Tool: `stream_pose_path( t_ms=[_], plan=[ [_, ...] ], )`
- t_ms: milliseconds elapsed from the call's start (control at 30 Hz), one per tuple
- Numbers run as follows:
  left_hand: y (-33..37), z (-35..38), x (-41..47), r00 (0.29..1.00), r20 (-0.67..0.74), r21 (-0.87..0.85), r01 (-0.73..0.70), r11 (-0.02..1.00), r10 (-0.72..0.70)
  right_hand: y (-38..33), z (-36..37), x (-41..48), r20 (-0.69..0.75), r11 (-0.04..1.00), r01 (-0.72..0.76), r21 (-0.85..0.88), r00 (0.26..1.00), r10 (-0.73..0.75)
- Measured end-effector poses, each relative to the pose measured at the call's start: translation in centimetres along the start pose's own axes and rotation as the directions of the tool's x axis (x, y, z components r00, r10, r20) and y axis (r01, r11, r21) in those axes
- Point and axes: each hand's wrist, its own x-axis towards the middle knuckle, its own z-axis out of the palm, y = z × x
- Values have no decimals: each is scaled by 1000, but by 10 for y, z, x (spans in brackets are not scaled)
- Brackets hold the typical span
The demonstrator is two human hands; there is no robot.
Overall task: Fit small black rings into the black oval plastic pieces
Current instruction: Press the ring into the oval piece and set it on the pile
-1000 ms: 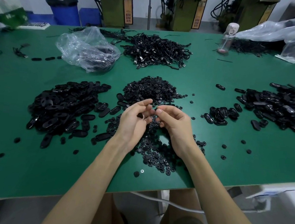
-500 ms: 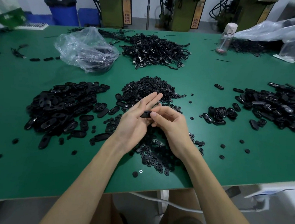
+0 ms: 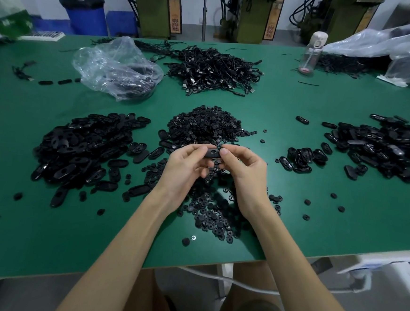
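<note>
Both hands at frame centre: left hand (image 3: 186, 165) and right hand (image 3: 243, 168) pinch one oval piece (image 3: 211, 153) between fingertips, above ring pile (image 3: 208, 126).

So the left hand (image 3: 185, 168) isn't spread out anymore. Half a second back its fingers were stretched straight toward the ring pile (image 3: 208, 126), and now they're curled in, pinching the left end of the oval piece (image 3: 211, 153). The right hand (image 3: 244, 173) has changed its grip too, with the thumb now on top of the right end. The piece used to lie against the left fingers and now it's held level between both hands, right at the near edge of that pile.
</note>
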Motion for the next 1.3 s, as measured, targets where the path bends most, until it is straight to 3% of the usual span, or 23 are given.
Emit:
stream_pose_path(
  t_ms=[333,567,733,1000,1300],
  plan=[
    [2,0,-6,1000,12,-20,-12,1000,13,-3,0,-1,1,997,-13,74,1000,13],
    [4,5,-8,993,93,78,-80,994,73,-8,1,-3,3,993,-27,112,1000,27],
    [3,3,-6,995,-34,109,-91,990,95,-9,-1,-3,-20,989,-60,139,998,63],
    [6,3,-5,982,-154,13,-107,994,108,-9,1,-3,34,991,-65,119,998,61],
    [2,4,-5,982,-103,127,-144,981,157,-8,4,-8,93,999,7,-34,996,-3]
  ],
)
